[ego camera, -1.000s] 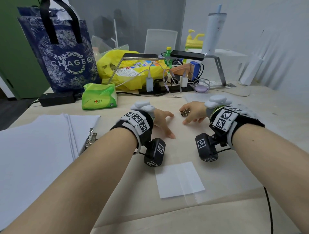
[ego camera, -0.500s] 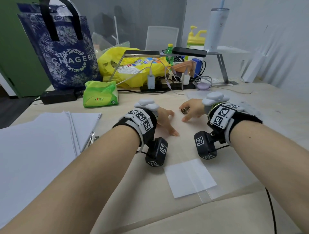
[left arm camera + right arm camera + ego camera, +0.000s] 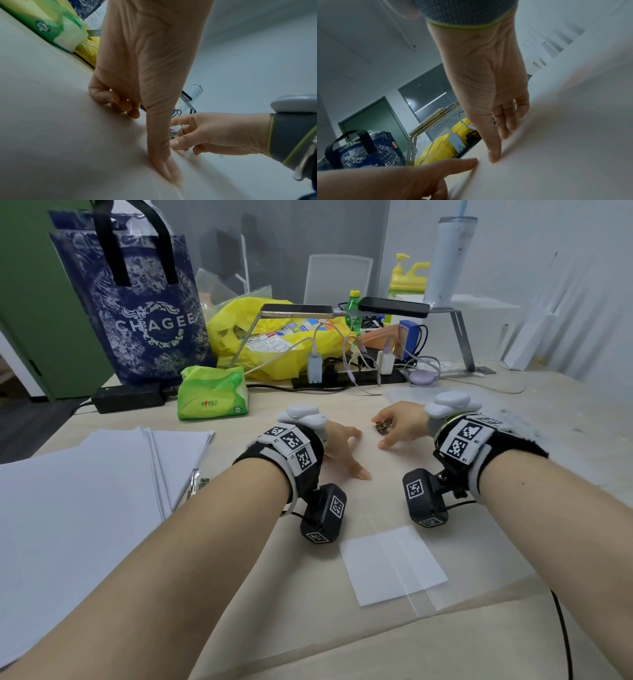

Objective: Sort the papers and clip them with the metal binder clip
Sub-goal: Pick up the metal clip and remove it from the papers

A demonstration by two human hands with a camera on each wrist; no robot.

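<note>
Head view: my right hand [image 3: 399,424] pinches the metal binder clip [image 3: 383,427] just above the table [image 3: 565,419]. My left hand [image 3: 340,445] rests flat, fingers spread. The papers [image 3: 85,491] lie stacked at left, well apart and unclipped.

Left wrist view: my left thumb presses the surface; the clip glints between my right fingers [image 3: 178,142].

Right wrist view: clip hidden. Judgement: clipping remains.

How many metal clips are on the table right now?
2. One metal clip lies by the right hand, at its fingers. Another clip sits on the paper stack at left. Others may be hidden.
</note>
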